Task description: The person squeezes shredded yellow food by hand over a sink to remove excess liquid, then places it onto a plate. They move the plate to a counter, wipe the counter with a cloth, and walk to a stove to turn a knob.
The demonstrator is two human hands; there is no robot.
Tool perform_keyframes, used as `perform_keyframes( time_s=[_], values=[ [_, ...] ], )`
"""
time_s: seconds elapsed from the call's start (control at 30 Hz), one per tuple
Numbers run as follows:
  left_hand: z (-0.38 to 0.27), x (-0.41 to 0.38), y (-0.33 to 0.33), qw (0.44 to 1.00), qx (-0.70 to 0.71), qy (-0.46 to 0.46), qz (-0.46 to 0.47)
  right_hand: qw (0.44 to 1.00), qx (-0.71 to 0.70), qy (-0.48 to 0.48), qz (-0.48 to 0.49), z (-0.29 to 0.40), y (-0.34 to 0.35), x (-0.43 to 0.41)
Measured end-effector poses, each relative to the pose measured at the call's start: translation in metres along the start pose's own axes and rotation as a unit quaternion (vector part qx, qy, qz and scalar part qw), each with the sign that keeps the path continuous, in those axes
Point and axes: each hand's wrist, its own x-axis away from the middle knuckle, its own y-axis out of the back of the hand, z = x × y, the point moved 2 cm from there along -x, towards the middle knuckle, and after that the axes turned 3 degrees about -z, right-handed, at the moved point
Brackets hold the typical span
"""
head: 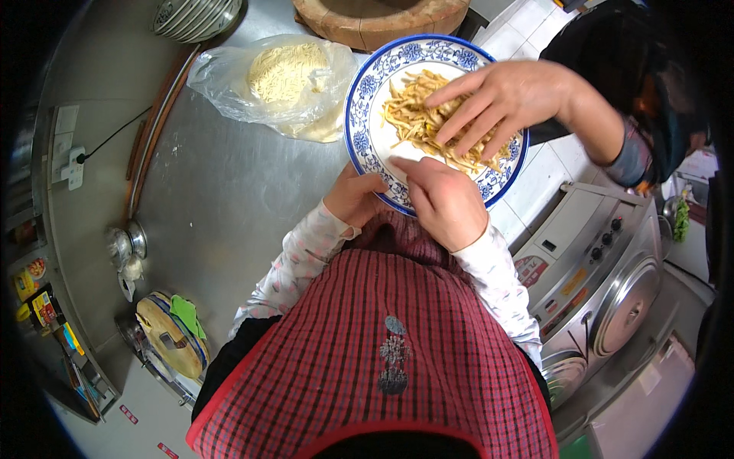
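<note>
A large white plate with a blue floral rim (367, 143) is tilted in front of me. Shredded yellow-brown food strips (427, 123) lie on it. My left hand (356, 195) grips the plate's near left edge, thumb on the rim. Over the plate's near edge is my right hand (447, 198), its index finger stretched towards the strips; whether it holds anything, I cannot tell. Another person's hand (504, 100) reaches in from the right, fingers spread over the strips. Left of the plate, a clear plastic bag (229, 86) holds pale noodle-like strips (289, 72).
A steel worktop (229, 172) spans the left. Stacked bowls (198, 20) and a round wooden vessel (381, 28) stand at the far side. A steel appliance with knobs and round lids (628, 310) is at right; the other person (619, 57) stands beyond it.
</note>
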Motion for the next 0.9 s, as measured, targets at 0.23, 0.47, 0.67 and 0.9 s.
perform_keyframes(
  time_s=[0.23, 0.47, 0.67, 0.9],
  values=[
    [-0.003, 0.007, -0.006, 1.0, -0.001, -0.004, -0.012, 1.0, 0.001, -0.031, 0.002, -0.023, 0.007, -0.024],
    [-0.006, 0.008, -0.007, 1.0, -0.001, -0.023, -0.021, 0.994, -0.005, 0.043, -0.102, -0.011, 0.002, -0.021],
    [-0.011, 0.014, -0.012, 1.0, -0.008, -0.019, -0.02, 0.999, 0.041, -0.01, 0.021, 0.001, -0.014, -0.015],
    [-0.014, 0.021, -0.019, 0.997, -0.027, -0.041, -0.051, 0.977, 0.174, 0.03, 0.119, 0.009, 0.022, 0.017]
  ],
)
